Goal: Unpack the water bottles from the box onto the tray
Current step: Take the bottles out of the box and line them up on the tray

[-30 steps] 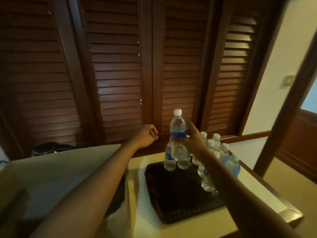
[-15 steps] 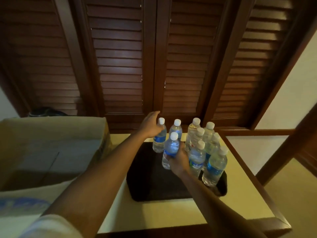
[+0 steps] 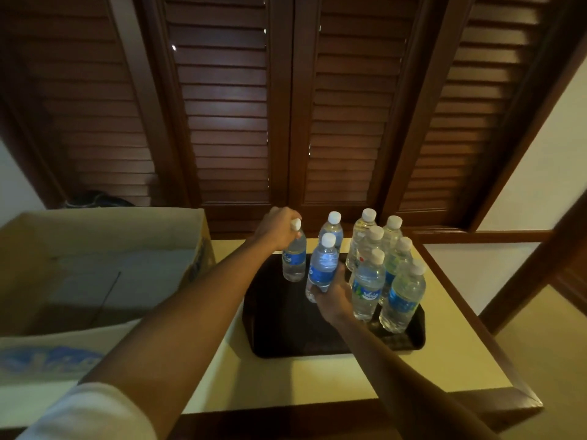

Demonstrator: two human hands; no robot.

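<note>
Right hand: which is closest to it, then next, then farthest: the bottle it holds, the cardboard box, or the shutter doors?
From the right hand:
1. Bottle, in its grip, on the tray.
2. Cardboard box, far left.
3. Shutter doors, behind the table.

Centre frame: left hand (image 3: 277,228) curled round the neck of an upright bottle (image 3: 294,256) at the dark tray (image 3: 279,315)'s far left. Right hand (image 3: 333,295) gripping a second bottle (image 3: 322,268) low down (tilted slightly). Six more bottles (image 3: 378,265) clustered at the tray's right. Open cardboard box (image 3: 104,236) at left.
</note>
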